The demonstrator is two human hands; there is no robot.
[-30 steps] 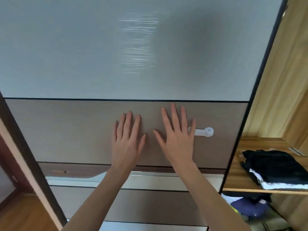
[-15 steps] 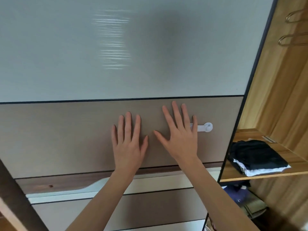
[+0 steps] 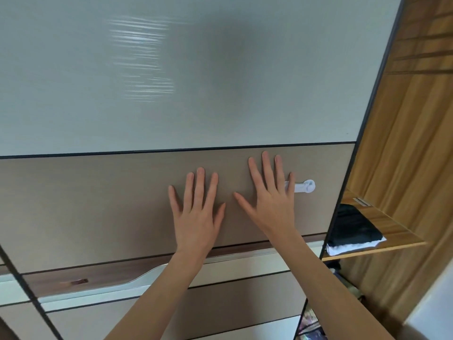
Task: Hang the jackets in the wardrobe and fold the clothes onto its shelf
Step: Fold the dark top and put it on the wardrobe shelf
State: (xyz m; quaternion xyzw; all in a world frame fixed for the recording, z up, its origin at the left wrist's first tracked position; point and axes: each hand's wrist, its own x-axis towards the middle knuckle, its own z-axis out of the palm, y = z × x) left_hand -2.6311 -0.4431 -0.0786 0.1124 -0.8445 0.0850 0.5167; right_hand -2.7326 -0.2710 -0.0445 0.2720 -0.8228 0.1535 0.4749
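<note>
My left hand (image 3: 197, 212) and my right hand (image 3: 272, 200) both press flat, fingers straight and spread, on the brown band of the sliding wardrobe door (image 3: 98, 204). A white plastic latch (image 3: 302, 186) sticks out just right of my right little finger. Past the door's dark edge the wardrobe stands open at the right. Its wooden shelf (image 3: 392, 231) carries a folded pile of black clothes (image 3: 353, 229) over a white piece (image 3: 353, 247). Neither hand holds anything.
The door's upper panel (image 3: 196, 69) is pale and glossy. Below the shelf, more clothes (image 3: 343, 280) lie in the dark bottom of the wardrobe. Another sliding panel's dark frame (image 3: 27, 288) runs diagonally at the lower left.
The door has slid to the right under both palms, covering more of the opening; the gap onto the shelf and folded pile is narrower. My hands keep the same flat pose.
</note>
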